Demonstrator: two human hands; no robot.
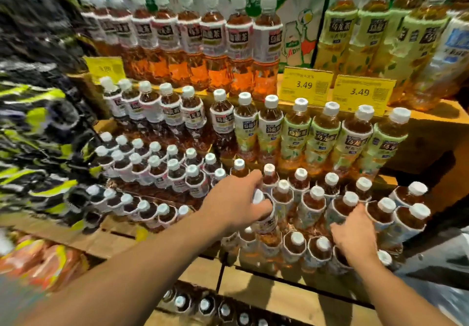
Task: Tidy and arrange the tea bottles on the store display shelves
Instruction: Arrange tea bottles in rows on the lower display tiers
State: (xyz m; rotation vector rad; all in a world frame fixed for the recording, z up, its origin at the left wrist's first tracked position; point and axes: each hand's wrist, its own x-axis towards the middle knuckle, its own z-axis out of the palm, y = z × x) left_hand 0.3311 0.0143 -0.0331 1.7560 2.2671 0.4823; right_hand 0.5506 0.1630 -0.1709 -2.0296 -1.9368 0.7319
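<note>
**Wooden tiers of tea, a hand on each of two bottles**

Wooden stepped shelves (421,119) carry rows of white-capped tea bottles. At the far left edge, black-and-yellow goods (38,123) are too blurred to read, with orange packs (38,257) below them. Next come the white-label bottles (175,112), filling the left half of every tier. They stand upright in close ranks, the big ones (213,34) along the top tier.

The left hand (236,201) reaches in over the middle of the third tier down. Its fingers and thumb are curled round the neck of a bottle (267,221), with the white cap showing between them. That bottle leans a little and sits where the white labels meet the green ones.

Further right on the same tier, the right hand (355,234) rests among the front bottles. Its thumb is up along one side of a second bottle (338,207) and its bent fingers are on the other side, clasping it from the front.

Green-label bottles (324,138) take the right half of the tiers. Two yellow price tags (305,84) stand on the top tier's front edge, both reading 3.49.
</note>
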